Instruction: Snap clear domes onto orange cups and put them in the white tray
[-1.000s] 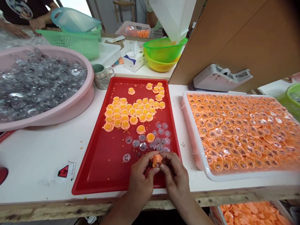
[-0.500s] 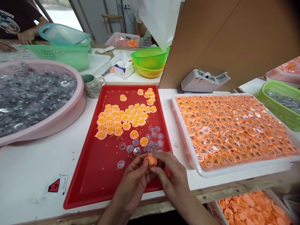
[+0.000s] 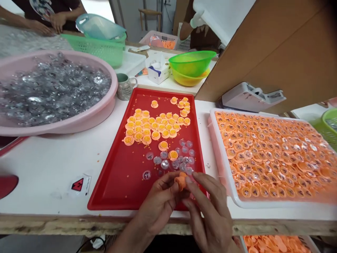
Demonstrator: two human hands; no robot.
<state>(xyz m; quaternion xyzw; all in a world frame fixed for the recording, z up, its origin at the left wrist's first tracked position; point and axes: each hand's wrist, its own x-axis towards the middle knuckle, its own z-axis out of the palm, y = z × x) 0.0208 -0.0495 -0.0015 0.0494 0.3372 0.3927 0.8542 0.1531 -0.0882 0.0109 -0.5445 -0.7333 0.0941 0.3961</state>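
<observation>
Orange cap (image 3: 181, 180), small, round, pinched between both hands' fingertips (image 3: 188, 180).

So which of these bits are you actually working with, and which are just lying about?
In use: left hand, right hand, both pinching an orange cup; red tray with filled cups and clear lids; white tray of capped cups.
Lying about: mug, tissue box, green bowl, tape dispenser.

bare left grip (image 3: 160, 201), bare right grip (image 3: 213, 212), unsleeved forearms (image 3: 127, 237)
</observation>
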